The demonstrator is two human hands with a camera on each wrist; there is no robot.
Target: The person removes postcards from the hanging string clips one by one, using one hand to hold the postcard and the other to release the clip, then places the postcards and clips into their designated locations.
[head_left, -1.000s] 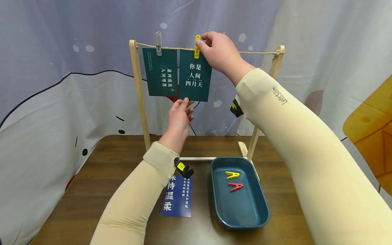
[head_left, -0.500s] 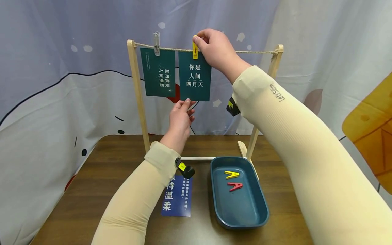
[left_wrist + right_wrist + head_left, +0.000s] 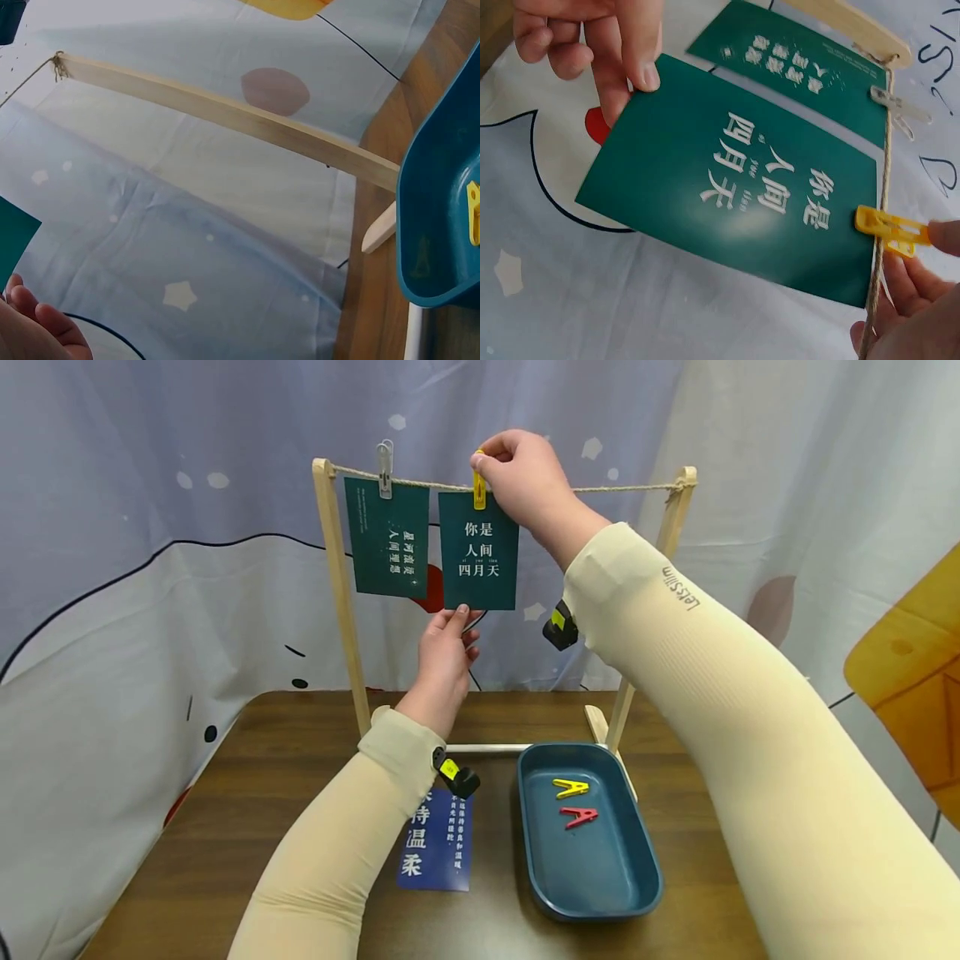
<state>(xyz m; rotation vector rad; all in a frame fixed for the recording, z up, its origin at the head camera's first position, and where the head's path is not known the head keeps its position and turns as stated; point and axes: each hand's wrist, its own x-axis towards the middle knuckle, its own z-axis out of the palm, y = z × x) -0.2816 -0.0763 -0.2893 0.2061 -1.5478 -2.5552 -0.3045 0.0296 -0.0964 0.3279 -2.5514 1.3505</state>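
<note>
A green card (image 3: 480,585) with white characters hangs at the twine (image 3: 622,488), its top edge under a yellow clothespin (image 3: 889,224). My right hand (image 3: 528,481) pinches that clothespin by its upper end, thumb in front. Below, my left hand (image 3: 444,656) pinches the card's bottom edge between thumb and fingers, as the right wrist view shows. To the left, a second green card (image 3: 386,539) hangs from a clear clothespin (image 3: 385,468). Only a corner of the held card (image 3: 11,232) shows in the left wrist view.
A wooden frame (image 3: 339,593) carries the twine. On the table (image 3: 247,810) stands a blue tray (image 3: 585,893) with a yellow clothespin (image 3: 571,788) and a red clothespin (image 3: 578,817). A blue card (image 3: 442,852) lies left of the tray, partly behind my left forearm.
The yellow clothespin, the card's top edge and the twine there sit slightly lower. Both hands keep their holds, and the right fingers now cover more of the clothespin's top.
</note>
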